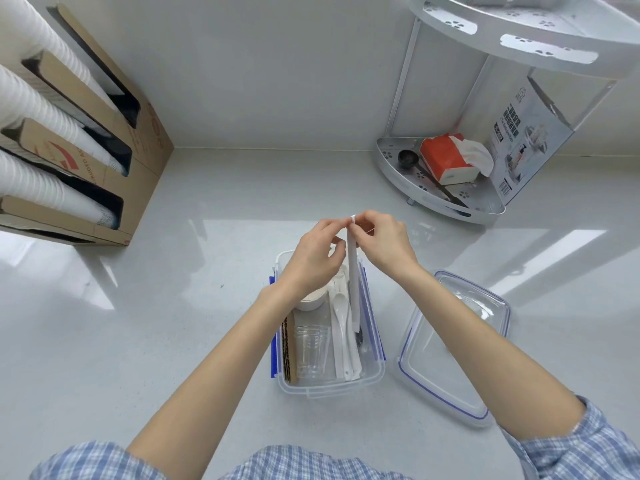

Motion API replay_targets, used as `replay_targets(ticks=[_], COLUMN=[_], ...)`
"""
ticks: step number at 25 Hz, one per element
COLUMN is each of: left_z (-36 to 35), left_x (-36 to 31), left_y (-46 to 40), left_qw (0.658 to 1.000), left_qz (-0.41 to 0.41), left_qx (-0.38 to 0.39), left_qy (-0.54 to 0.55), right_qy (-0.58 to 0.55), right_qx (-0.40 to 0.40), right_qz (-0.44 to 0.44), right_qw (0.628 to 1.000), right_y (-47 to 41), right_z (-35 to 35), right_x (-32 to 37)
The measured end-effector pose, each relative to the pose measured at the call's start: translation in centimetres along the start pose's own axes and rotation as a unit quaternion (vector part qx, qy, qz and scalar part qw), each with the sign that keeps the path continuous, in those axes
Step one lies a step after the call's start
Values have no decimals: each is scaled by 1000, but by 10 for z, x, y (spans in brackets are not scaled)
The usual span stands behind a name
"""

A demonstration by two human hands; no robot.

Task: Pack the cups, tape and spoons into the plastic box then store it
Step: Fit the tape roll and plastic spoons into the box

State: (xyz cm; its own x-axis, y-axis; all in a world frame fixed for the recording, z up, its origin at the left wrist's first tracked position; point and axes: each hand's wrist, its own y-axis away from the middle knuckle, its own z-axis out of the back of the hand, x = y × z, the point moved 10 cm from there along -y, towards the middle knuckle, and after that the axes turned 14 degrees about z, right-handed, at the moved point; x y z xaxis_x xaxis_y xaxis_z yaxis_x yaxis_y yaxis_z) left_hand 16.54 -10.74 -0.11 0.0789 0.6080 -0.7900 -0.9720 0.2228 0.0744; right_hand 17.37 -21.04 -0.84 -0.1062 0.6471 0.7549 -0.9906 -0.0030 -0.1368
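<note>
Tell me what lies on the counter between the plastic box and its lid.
Nothing: the head view shows only bare counter between the plastic box and the lid, crossed above by the right forearm.

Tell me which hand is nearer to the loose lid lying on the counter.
Right. The right hand is above the far end of the plastic box, up and left of the lid. The left hand is farther left, over the box.

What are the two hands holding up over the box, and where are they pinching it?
Both the left hand and right hand pinch the top end of a long white wrapped spoon, which hangs into the plastic box.
</note>
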Motion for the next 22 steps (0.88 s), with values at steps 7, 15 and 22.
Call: replay_targets(ticks=[7, 15, 22], left_z=[-9, -30, -34], left_x=[28, 56, 62], left_y=[33, 54, 54], left_qw=[996, 988, 977], left_qz=[53, 84, 89], left_qx=[50, 78, 69], left_qy=[-45, -100, -180], right_qy=[41, 144, 241], right_qx=[98, 186, 207], right_qz=[4, 13, 31], right_qw=[994, 972, 948], right_y=[33, 51, 50], right_z=[-34, -66, -70], right_x=[1, -2, 0])
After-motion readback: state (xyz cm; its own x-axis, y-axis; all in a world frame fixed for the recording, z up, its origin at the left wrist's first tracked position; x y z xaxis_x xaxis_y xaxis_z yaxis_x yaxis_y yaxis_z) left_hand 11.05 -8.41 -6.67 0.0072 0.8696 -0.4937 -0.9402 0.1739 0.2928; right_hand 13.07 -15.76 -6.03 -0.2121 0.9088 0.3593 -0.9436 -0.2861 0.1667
